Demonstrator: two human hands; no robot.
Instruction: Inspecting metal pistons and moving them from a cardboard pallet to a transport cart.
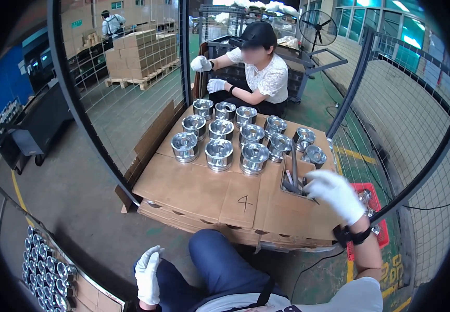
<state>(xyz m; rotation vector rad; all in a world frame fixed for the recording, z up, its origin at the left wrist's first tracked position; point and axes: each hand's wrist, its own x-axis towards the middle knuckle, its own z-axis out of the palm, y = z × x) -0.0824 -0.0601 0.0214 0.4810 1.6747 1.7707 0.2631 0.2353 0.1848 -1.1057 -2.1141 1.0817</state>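
My right hand (pixel 337 196), in a white glove, is at the right side of a cardboard-covered table (pixel 193 182). Its fingers, slightly blurred, are apart beside a small cardboard box (pixel 299 196), and nothing shows in them. Several hand tools stand in that box, among them one with a long dark handle (pixel 294 161). Behind it, several shiny metal pistons (pixel 218 155) sit upright in loose rows. Also gloved in white, my left hand (pixel 148 274) hangs by my left knee, away from the table. Its fingers are loosely stretched, with nothing visible in them.
Across the table a co-worker (pixel 258 73) in white gloves crouches. Mesh panels (pixel 121 78) and dark posts border both sides. More pistons (pixel 45 270) stand at lower left. A red crate (pixel 378 208) with metal parts is at the right. A cable (pixel 308 270) crosses the floor.
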